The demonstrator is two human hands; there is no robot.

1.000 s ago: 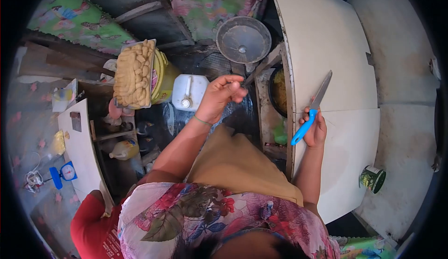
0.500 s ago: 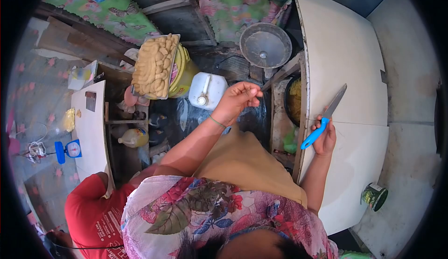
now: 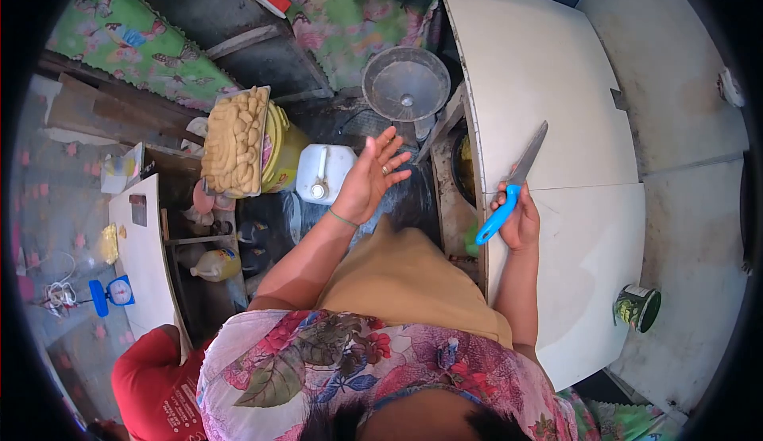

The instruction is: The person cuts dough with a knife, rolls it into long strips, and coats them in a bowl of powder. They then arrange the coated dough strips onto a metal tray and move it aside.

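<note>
In my right hand [image 3: 520, 222] is a knife [image 3: 509, 188] with a bright blue handle and a long metal blade. Its blade points up and away over the white tabletop [image 3: 548, 83]. My left hand [image 3: 372, 177] is raised palm up with its fingers spread, and nothing lies in it. A ring and a thin green wristband show on that hand and wrist. Beneath and beside the left hand stands a white plastic jug [image 3: 326, 172] with a handle and cap, apart from the fingers.
A tray of shaped dough pieces [image 3: 236, 143] rests on a yellow bucket [image 3: 282, 151]. A round metal basin [image 3: 407, 83] is at the back. Left are a blue scale [image 3: 111, 294] and a person in a red shirt [image 3: 163, 385]. A green can [image 3: 637, 307] lies far right.
My left hand has opened from curled fingers to a spread palm and turned upward. The knife stays in my right hand. The whole view has shifted slightly.
</note>
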